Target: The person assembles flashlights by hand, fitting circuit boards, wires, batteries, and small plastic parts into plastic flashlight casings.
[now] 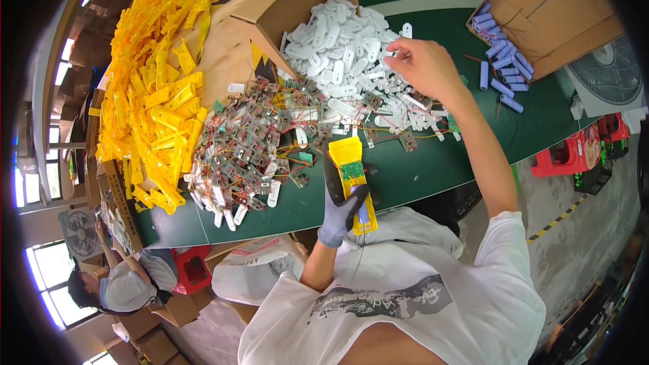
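Note:
My left hand, in a grey and black glove, is closed around a yellow plastic housing held just off the table's near edge. Inside the housing sit a green circuit board and a purple cylindrical battery cell. My bare right hand reaches over the right side of a heap of white plastic pieces. Its thumb and forefinger are curved and apart, with the tips near the white pieces; the other fingers are partly hidden. Left of the housing lies a tangle of small wired assemblies.
Yellow housings form a tall pile at the left. One cardboard box stands behind the white pieces; another box lies at the right beside purple cells. A fan and red stools stand farther right. Another person sits at far left.

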`<state>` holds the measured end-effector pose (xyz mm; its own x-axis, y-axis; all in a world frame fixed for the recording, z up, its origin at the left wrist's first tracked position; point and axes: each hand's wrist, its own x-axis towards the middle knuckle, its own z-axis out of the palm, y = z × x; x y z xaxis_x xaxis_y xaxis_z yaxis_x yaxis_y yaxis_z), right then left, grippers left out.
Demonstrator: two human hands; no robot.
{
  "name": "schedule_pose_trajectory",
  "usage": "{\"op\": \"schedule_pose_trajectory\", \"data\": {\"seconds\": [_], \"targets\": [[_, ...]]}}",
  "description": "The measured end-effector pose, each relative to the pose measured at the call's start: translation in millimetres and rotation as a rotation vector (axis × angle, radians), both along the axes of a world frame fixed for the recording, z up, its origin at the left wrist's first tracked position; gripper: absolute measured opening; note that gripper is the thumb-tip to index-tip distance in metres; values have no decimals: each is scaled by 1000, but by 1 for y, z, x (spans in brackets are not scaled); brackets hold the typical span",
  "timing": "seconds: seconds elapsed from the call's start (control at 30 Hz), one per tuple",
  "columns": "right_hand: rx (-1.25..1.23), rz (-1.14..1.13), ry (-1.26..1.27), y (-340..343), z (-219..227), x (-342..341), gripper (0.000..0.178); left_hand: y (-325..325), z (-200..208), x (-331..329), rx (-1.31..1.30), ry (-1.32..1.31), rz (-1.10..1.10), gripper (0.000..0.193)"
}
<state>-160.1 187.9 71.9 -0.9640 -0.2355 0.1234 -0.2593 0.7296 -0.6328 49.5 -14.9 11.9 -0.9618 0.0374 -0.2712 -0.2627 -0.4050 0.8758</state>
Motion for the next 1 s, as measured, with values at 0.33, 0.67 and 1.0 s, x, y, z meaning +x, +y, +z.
{"op": "schedule_pose_trajectory", "data": {"seconds": [0.33, 0.67, 1.0], "targets": [[382, 285, 245, -11, -34, -51, 21, 18, 14, -18, 99, 135, 42, 50], [-377, 167, -342, 2, -20, 95, 27, 26, -2, -30, 62, -99, 84, 30], [-595, 187, -464, -17, -37, 145, 17, 35, -10, -29, -204, 115, 144, 23]]}}
